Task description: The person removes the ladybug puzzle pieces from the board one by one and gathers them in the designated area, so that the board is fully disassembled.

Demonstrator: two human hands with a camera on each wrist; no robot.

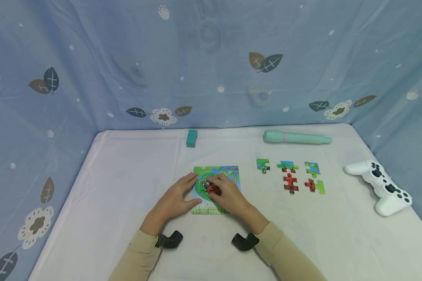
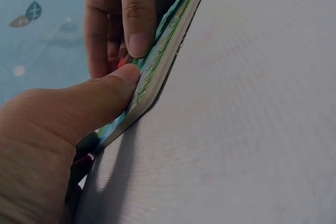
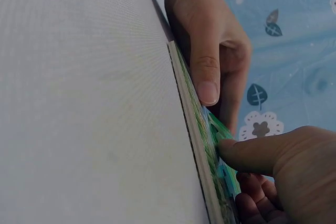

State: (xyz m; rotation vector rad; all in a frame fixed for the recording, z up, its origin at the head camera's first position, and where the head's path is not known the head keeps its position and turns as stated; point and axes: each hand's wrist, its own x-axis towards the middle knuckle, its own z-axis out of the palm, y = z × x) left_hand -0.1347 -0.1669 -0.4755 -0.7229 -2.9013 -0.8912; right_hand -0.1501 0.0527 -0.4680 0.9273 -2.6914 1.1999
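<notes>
A puzzle board (image 1: 208, 208) with a printed green scene lies on the white table, a ladybug picture partly showing between the hands. My left hand (image 1: 174, 199) rests along its left side, the thumb laid on the board and the other fingers near its upper left edge. Over the middle of the board, my right hand (image 1: 228, 197) pinches a puzzle piece (image 1: 211, 188) between thumb and fingers; much of the piece is hidden. A green part (image 3: 220, 127) stands slightly raised from the board in the right wrist view.
Several loose puzzle pieces (image 1: 290, 184) lie right of the board. Behind them is a mint-green, pen-shaped object (image 1: 302, 137). A white game controller (image 1: 383, 187) sits at the far right, and a teal block (image 1: 191, 138) near the back edge. Patterned blue cloth (image 1: 211, 70) surrounds the table.
</notes>
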